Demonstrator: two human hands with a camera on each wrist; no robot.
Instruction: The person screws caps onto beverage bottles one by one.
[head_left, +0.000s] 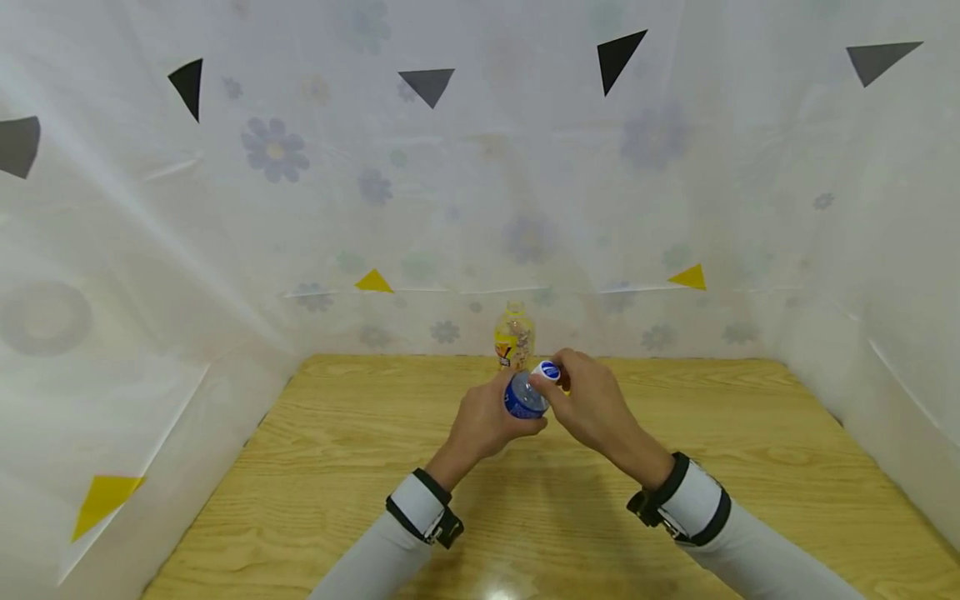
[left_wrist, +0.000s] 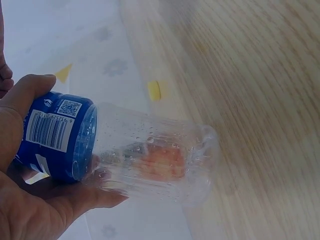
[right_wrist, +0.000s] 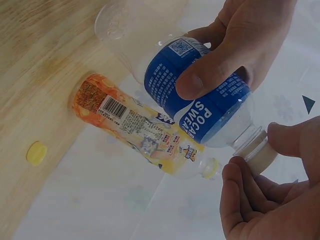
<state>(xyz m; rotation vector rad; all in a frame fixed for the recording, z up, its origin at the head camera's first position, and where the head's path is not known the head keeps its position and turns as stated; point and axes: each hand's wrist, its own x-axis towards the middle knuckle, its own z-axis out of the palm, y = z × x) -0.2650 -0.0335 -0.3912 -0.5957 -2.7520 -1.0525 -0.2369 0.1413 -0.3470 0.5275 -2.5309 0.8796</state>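
Observation:
A clear plastic bottle (head_left: 527, 398) with a blue label is raised over the table, tilted, with drops on its inner wall in the left wrist view. My left hand (head_left: 483, 418) grips it round the label. At its neck, the thumb and fingers of my right hand (head_left: 598, 407) pinch a white cap (right_wrist: 258, 153). The cap sits at the bottle's mouth; how tightly, I cannot tell. Behind both hands stands a second clear bottle (right_wrist: 142, 127) with a yellow and orange label and an uncapped mouth.
A yellow cap (right_wrist: 36, 153) lies on the wooden table (head_left: 360, 467) near the second bottle. Pale flowered sheeting (head_left: 465, 183) with black, grey and yellow patches walls the table's back and sides.

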